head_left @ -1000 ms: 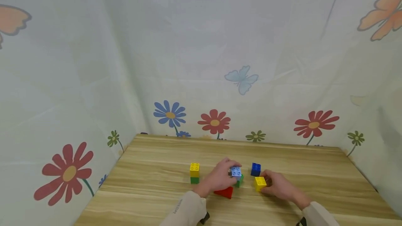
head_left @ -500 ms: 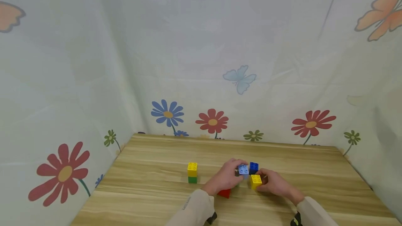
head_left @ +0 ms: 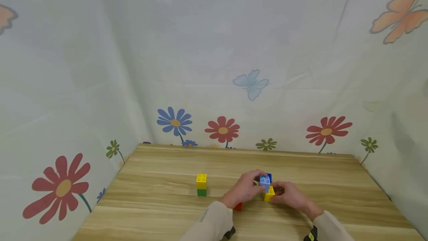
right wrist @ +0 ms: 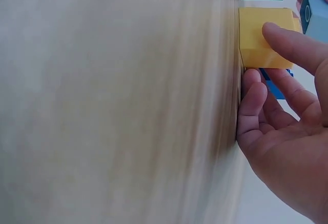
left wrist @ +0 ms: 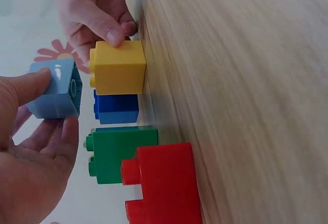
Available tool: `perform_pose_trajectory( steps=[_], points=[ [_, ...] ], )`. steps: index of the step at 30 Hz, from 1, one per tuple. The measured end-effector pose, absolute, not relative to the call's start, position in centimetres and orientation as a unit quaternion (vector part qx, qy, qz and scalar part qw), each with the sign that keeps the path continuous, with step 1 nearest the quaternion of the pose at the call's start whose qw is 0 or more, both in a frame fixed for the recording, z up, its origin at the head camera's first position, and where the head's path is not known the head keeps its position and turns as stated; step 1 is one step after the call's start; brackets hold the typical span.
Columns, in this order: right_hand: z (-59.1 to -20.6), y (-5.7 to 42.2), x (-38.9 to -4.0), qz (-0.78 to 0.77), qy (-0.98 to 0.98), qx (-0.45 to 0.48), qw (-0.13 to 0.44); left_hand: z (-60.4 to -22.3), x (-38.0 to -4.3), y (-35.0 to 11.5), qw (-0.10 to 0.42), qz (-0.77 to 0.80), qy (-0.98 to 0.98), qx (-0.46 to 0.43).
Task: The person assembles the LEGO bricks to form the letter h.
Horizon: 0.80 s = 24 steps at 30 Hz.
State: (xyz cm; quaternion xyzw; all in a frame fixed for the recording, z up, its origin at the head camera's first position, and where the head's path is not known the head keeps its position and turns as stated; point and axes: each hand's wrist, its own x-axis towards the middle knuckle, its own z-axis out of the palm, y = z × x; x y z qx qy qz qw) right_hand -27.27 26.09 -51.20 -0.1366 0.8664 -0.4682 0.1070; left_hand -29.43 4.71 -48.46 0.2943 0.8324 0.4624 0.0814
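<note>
My left hand [head_left: 245, 188] pinches a light blue toy building brick [left wrist: 55, 92] between thumb and fingers, its hollow underside facing the table. The brick hangs a little above a yellow brick [left wrist: 120, 69], overlapping it in the head view. On the table, my right hand [head_left: 295, 197] holds that yellow brick, thumb on one side and fingers on another, as the right wrist view shows. Close behind it stands a dark blue brick [left wrist: 118, 111]. A green brick [left wrist: 123, 156] and a red brick [left wrist: 171, 183] are near the left hand, which mostly hides them in the head view.
Further left on the wooden table [head_left: 160, 196] stands a stack, a yellow brick [head_left: 201, 180] on top of a green brick [head_left: 201, 192]. A printed curtain [head_left: 187, 47] with flowers and butterflies surrounds the table's back and sides.
The left hand has carried the light blue brick rightward, from over the green brick to over the yellow one. The right hand has shifted slightly left with the yellow brick.
</note>
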Motion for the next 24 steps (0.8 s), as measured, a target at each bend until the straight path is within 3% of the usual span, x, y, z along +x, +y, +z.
perform_pose_trajectory(
  steps=[24],
  points=[
    [-51.2,25.9,-27.3,-0.486,0.854,-0.156,0.096,-48.8,-29.8,6.0,0.094,0.451,0.841,0.285]
  ],
)
